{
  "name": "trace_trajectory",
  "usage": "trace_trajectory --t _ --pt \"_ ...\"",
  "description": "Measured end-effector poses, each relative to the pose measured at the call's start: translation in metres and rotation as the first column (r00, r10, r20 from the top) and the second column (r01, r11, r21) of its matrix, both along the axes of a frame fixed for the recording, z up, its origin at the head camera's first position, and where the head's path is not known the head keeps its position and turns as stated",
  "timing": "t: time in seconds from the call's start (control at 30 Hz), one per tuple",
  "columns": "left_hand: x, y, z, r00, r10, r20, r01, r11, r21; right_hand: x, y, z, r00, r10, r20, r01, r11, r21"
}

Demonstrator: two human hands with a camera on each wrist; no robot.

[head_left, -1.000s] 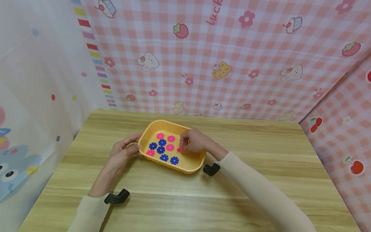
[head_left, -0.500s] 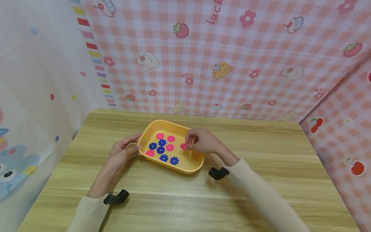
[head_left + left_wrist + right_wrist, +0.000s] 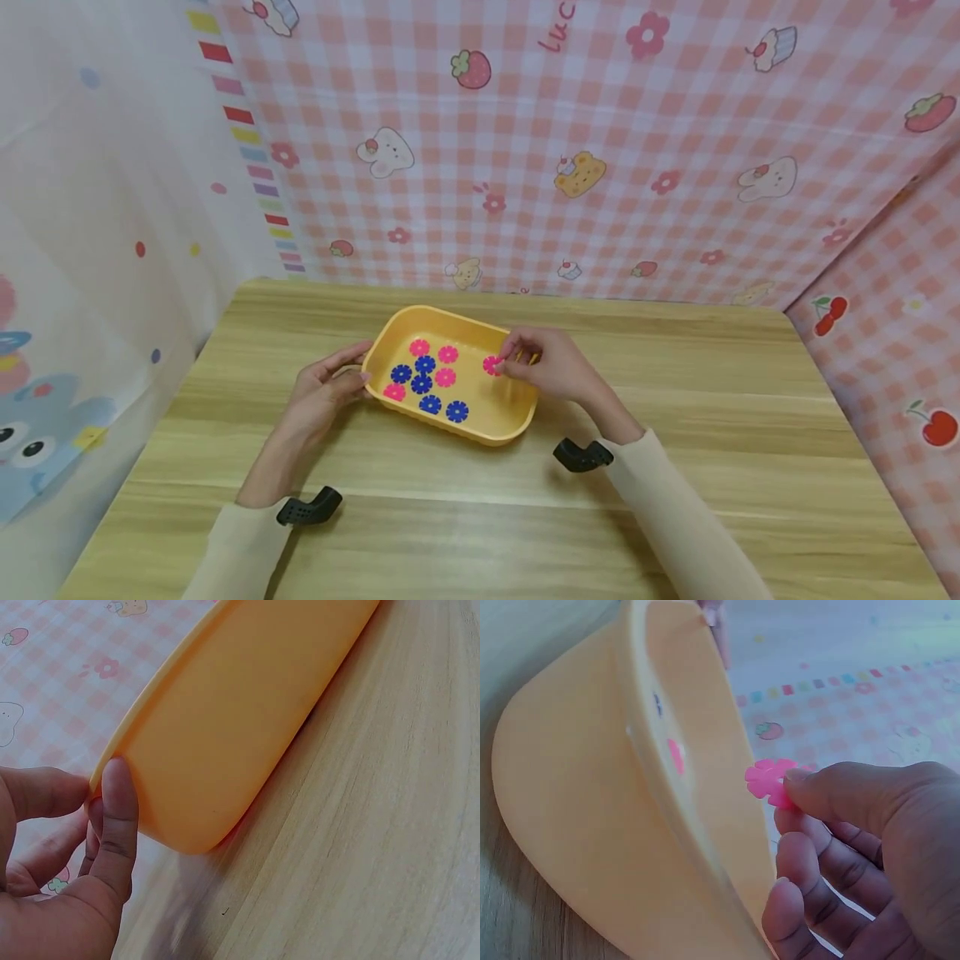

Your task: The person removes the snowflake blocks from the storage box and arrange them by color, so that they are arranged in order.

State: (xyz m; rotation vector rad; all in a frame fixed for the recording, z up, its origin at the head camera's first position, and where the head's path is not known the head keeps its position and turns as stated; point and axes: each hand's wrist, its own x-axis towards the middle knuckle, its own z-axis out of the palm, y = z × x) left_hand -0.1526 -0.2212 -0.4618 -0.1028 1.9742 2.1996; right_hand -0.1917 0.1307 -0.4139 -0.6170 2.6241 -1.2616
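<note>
A yellow plastic tray stands at an angle on the table. My left hand holds its left end; the left wrist view has thumb and fingers pinching the rim. Over the tray's right part, my right hand pinches a pink snowflake disc by its edge. That disc appears between thumb and forefinger in the right wrist view, raised above the tray rim. Several blue snowflake discs and pink snowflake discs lie in the tray's left and middle.
The light wooden table extends around the tray. Behind it hangs a pink checked cloth, with a white printed cloth at the left. A black wrist mount sits on the left forearm, another black mount on the right.
My right hand has drawn the pink disc up and to the right, from the tray's middle toward its right end. The left hand keeps its hold on the tray. The head view has shifted slightly.
</note>
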Motion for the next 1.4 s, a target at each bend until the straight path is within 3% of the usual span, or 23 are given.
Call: trace_trajectory --t 0.27,0.77,1.07,1.4 --pt "0.000 0.001 0.000 1.000 -0.004 -0.005 0.004 1.000 0.014 0.007 0.016 -0.001 0.996 -0.083 0.016 0.085 0.989 -0.123" --pt "0.003 0.000 0.001 1.000 0.004 0.009 -0.004 1.000 0.025 0.008 0.053 -0.007 0.975 -0.218 0.040 0.221 0.955 -0.197" --pt "0.003 0.000 0.003 1.000 0.006 0.010 -0.007 1.000 0.017 0.002 0.083 -0.025 0.942 -0.295 0.160 0.324 0.924 -0.202" --pt "0.001 0.002 0.002 1.000 0.001 0.008 -0.001 1.000 0.022 -0.004 0.109 -0.048 0.876 -0.406 0.261 0.448 0.885 -0.128"
